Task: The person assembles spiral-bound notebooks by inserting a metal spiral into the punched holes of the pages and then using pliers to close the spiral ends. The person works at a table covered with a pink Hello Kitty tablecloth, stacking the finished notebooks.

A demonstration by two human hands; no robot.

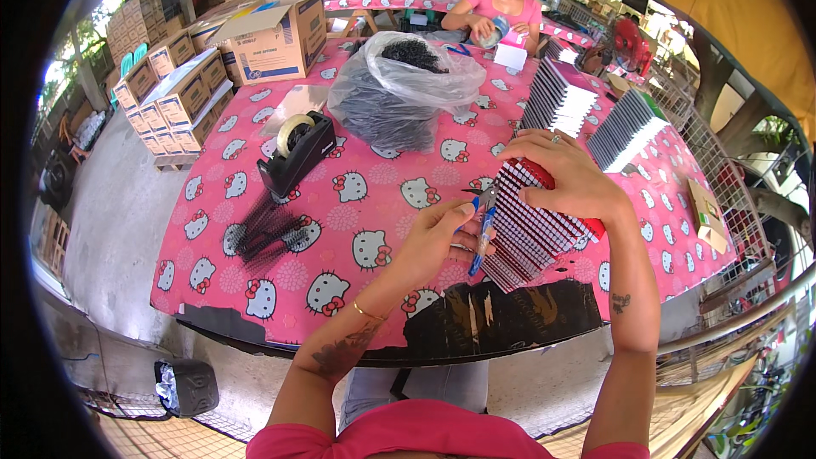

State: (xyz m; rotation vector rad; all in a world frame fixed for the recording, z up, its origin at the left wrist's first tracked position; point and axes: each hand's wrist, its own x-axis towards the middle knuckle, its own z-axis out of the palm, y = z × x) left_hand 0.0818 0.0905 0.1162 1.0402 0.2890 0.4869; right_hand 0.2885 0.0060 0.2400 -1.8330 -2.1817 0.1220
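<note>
My left hand (pixel 429 242) is closed around blue-handled cutting pliers (pixel 484 242), whose metal jaws point up against a stack of red-covered notebooks (pixel 531 234). Dark bindings and white page edges give the stack a striped look. My right hand (pixel 574 174) curls over the top and right side of this stack, gripping it. To the left of my left hand lies a loose bundle of black plastic coils (pixel 263 234). A clear plastic bag (pixel 408 102) full of similar black coils stands beyond my hands.
A black tape dispenser (pixel 297 153) sits left of the bag. Two more notebook stacks (pixel 557 98) (pixel 629 129) stand at right on the pink table cover (pixel 340 217). Cartons (pixel 276 42) are at the far left. Across the table a person (pixel 501 13) handles something.
</note>
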